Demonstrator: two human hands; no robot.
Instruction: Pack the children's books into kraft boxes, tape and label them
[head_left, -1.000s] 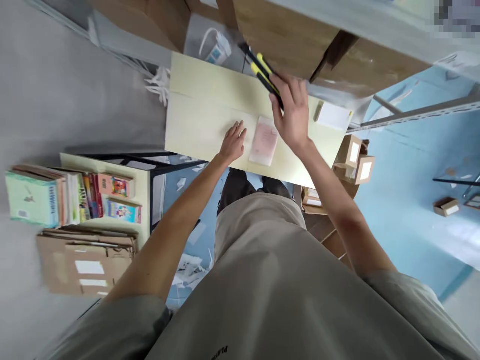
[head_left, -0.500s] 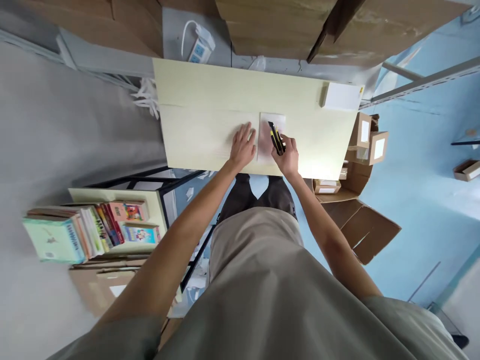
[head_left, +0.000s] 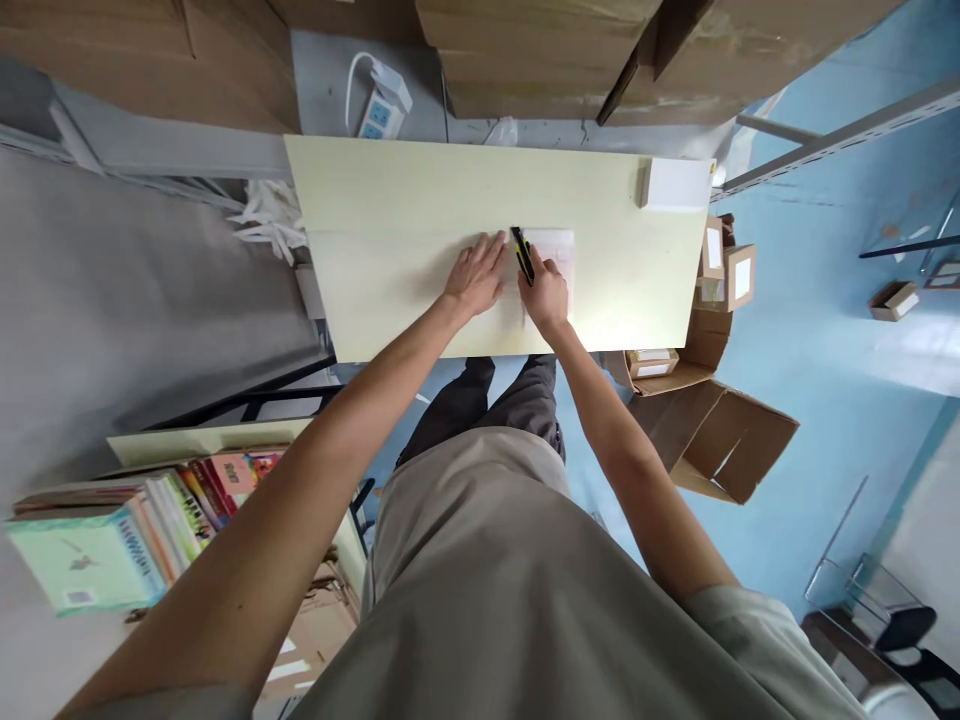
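A black and yellow utility knife (head_left: 523, 256) is gripped in my right hand (head_left: 546, 296). Its tip points away from me, along the left edge of a white sheet-like piece (head_left: 555, 246) with faint pinkish marks. My right hand covers part of that piece. Just to the left, my left hand (head_left: 478, 274) lies flat on the pale board (head_left: 382, 270), fingers stretched forward and close to the knife. Whether the blade touches the surface is too small to tell.
A white box (head_left: 678, 184) sits at the board's far right corner. Behind are a power strip (head_left: 381, 112) and large cardboard boxes (head_left: 532, 60). Books (head_left: 90, 555) are stacked at lower left. An open carton (head_left: 724, 440) stands on the right.
My right hand has moved left with the utility knife, from over the sheet's middle to its left edge. The left hand stays flat on the board. The camera view has shifted slightly.
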